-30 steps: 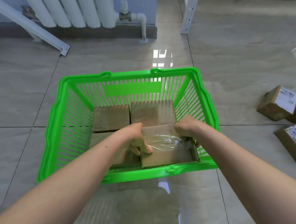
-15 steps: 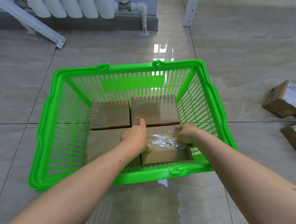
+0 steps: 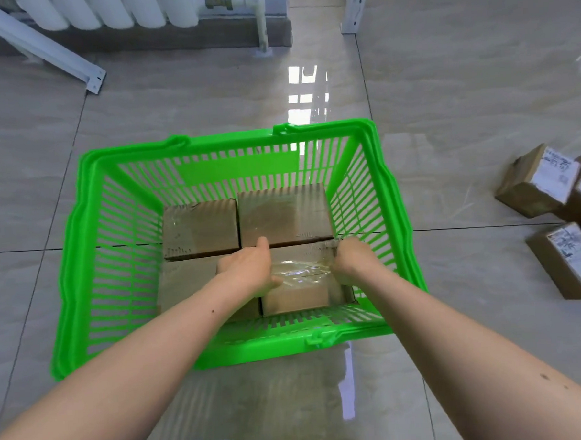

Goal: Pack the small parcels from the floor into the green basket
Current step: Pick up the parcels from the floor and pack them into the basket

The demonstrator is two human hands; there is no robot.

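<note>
The parcel (image 3: 297,283) sits in the near-right corner of the green basket (image 3: 66,265), between both hands. The left hand (image 3: 248,269) and right hand (image 3: 350,262) grip its opposite ends, probably to square it against three parcels already packed. More boxes (image 3: 536,180) lie well right of the right hand.

A green basket (image 3: 387,194) stands on the tiled floor (image 3: 445,110) with four brown parcels inside. The left hand (image 3: 248,267) and right hand (image 3: 350,262) hold the taped parcel (image 3: 302,286) at its sides, in the near right corner. Three more labelled parcels (image 3: 536,181) lie on the floor to the right.
</note>
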